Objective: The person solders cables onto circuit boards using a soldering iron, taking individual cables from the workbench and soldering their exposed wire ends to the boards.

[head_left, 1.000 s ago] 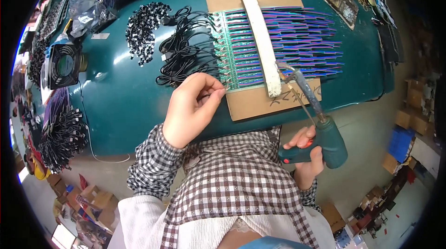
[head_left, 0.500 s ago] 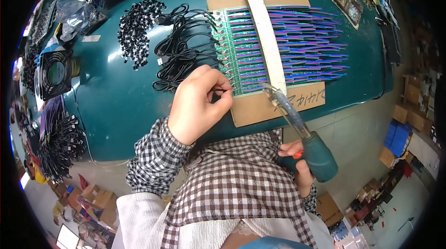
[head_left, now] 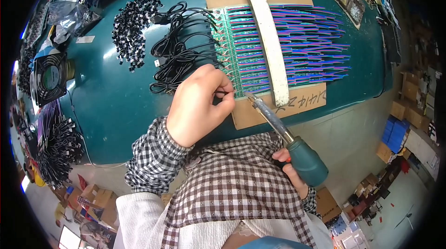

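Observation:
My left hand (head_left: 199, 105) is closed in a pinch at the lower left corner of a green circuit board panel (head_left: 236, 58). Between thumb and forefinger it grips the end of a thin black cable (head_left: 221, 92). In my right hand (head_left: 293, 174) is a soldering gun with a green handle (head_left: 306, 161), its metal tip beside the board's lower edge, just right of the left fingertips. Whether the tip touches the board is too small to tell. Blue, red and black ribbon wires (head_left: 311, 44) run rightward from the panel, under a long whitish bar (head_left: 269, 47).
Cardboard (head_left: 253, 116) lies beneath the panel. Left of it are coiled black cables (head_left: 174, 49) and a heap of small black connectors (head_left: 132, 30). A fan (head_left: 49, 78) stands at the table's left edge. A grimy tray (head_left: 346, 0) sits at the far right.
The soldering gun has swung left, bringing its tip from the bar to the board's lower edge near my left fingers. My left hand keeps its pinch on the cable.

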Motion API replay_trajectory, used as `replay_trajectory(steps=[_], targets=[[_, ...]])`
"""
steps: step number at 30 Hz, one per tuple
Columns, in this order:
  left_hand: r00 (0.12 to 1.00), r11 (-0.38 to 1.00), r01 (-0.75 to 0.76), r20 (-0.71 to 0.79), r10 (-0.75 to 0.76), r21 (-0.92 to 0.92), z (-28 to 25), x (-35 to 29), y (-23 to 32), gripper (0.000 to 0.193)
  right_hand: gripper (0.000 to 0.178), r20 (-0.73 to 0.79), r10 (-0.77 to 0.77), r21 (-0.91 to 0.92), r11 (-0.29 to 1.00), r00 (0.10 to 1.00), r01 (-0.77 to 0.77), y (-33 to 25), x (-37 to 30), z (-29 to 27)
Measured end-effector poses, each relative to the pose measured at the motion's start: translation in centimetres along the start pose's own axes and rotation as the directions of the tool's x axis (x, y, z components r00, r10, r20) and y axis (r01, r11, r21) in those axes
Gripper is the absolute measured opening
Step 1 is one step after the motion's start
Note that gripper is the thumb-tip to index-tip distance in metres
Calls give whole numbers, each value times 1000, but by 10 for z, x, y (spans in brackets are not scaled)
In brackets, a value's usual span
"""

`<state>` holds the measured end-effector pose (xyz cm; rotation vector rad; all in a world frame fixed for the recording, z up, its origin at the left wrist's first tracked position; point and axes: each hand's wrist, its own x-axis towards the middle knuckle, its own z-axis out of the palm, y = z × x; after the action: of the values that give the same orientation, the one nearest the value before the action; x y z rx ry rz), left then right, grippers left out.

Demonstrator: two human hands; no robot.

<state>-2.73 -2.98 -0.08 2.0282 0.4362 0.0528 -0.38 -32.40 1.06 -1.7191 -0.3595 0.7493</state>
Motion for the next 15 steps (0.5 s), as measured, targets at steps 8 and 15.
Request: replay_trajectory(steps=[8, 15], targets=[[999, 999, -21, 47, 22, -28, -3, 2, -4, 12, 22, -11, 27, -76, 997, 1000, -27, -6, 1, 2], [996, 999, 13, 84, -9, -48, -5, 4, -3, 12, 25, -45, 44, -40, 998, 998, -46, -3, -2, 5]])
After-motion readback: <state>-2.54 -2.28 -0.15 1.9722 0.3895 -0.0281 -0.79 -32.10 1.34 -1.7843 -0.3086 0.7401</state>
